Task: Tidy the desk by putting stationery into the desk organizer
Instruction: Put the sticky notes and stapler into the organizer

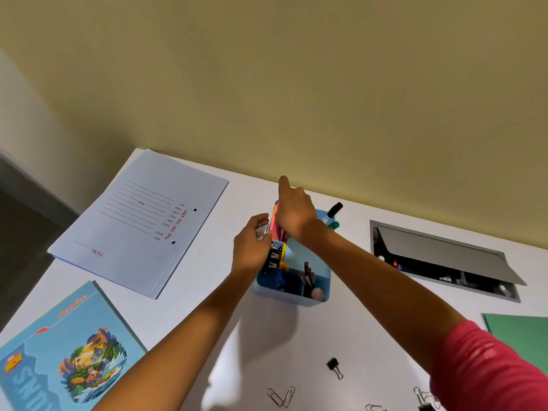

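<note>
Both hands over blue organizer (pixel 296 298) on desk (pixel 237 336). Right hand (pixel 293 213) grips pink pad (pixel 277 225), forefinger raised. Left hand (pixel 252 247) cupped against organizer's left side; grip unclear. Binder clip (pixel 334 367) lies near.

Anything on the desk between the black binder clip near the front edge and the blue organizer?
Nothing visible does. Bare white desk lies between the black binder clip and the blue desk organizer. The right forearm crosses above the desk to the side, and both hands are busy at the organizer.

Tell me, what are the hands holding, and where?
Both hands grip a pink and orange pad standing in the blue organizer: right hand on its top edge, left hand on its left side.
</note>
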The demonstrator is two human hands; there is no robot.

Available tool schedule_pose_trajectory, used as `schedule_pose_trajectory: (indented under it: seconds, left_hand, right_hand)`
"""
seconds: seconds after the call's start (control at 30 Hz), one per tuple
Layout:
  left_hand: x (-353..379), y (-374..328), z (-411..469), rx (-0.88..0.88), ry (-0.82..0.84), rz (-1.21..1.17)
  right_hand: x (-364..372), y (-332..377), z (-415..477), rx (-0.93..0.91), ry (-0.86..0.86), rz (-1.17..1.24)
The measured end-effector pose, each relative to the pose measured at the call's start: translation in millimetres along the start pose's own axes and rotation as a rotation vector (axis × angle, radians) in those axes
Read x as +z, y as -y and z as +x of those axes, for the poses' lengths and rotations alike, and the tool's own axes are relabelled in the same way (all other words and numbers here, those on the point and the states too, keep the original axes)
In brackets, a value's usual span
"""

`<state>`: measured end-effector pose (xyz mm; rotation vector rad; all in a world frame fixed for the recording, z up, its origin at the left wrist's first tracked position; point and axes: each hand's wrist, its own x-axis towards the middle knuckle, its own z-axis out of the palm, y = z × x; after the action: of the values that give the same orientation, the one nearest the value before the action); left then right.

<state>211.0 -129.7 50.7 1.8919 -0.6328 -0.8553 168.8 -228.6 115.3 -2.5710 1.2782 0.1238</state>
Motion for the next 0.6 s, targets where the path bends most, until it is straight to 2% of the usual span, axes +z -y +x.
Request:
schedule_pose_trajectory:
  seconds: [0.17,0.27,0.37,0.5,0.6]
  left_hand:
    - [-1.4,1.7,1.8,-0.007,0.011,0.024]
    - [0.2,4.2,2.0,-0.007,0.017,0.033]
    - [2.2,6.8,1.9,-0.003,0.005,0.007]
    - [3.1,7.7,3.5,-0.014,-0.010,-0.004]
    - [2.8,9.6,4.2,-0.016,-0.003,-0.017]
  right_hand:
    - [9.7,-4.8,13.3,0.037,0.047,0.163]
    - [13.3,-8.0,15.1,0.000,0.014,0.101]
    - [20.9,-12.9,15.9,-0.140,-0.019,0.001]
    - [30.3,-22.9,16.9,-0.410,0.032,-0.066]
    - [36.3,-31.7,16.6,-0.492,0.029,-0.165]
